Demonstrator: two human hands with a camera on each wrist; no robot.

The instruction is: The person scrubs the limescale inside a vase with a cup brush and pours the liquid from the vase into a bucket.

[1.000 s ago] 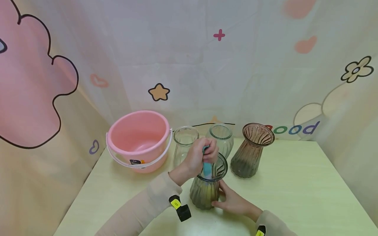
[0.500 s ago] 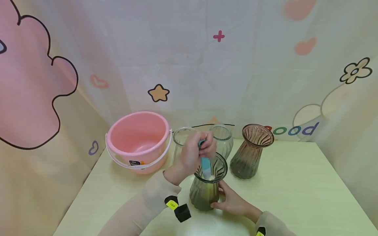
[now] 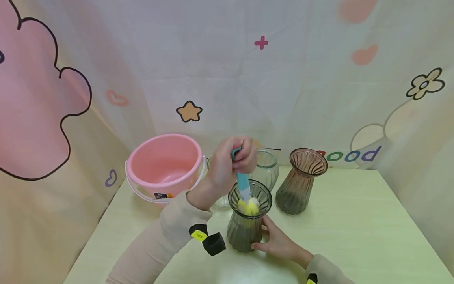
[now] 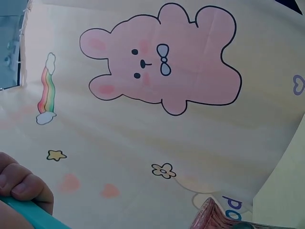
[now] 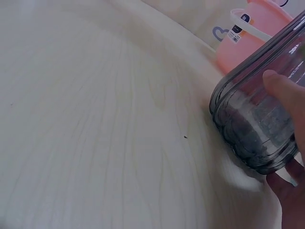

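The left hand [image 3: 232,163] covers most of the clear vase [image 3: 220,185] behind it (only a bit of rim and base shows). In the left wrist view the teal brush handle [image 4: 28,214] is cut off by the bottom edge. In the right wrist view the right hand [image 5: 286,143] and the dark vase [image 5: 257,124] run past the right edge.

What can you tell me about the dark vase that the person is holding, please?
The dark vase is smoky ribbed glass with a flared round rim, standing upright on the pale table. The right hand grips its lower body. A teal-handled brush, held by the left hand, pokes its yellow head into the mouth.
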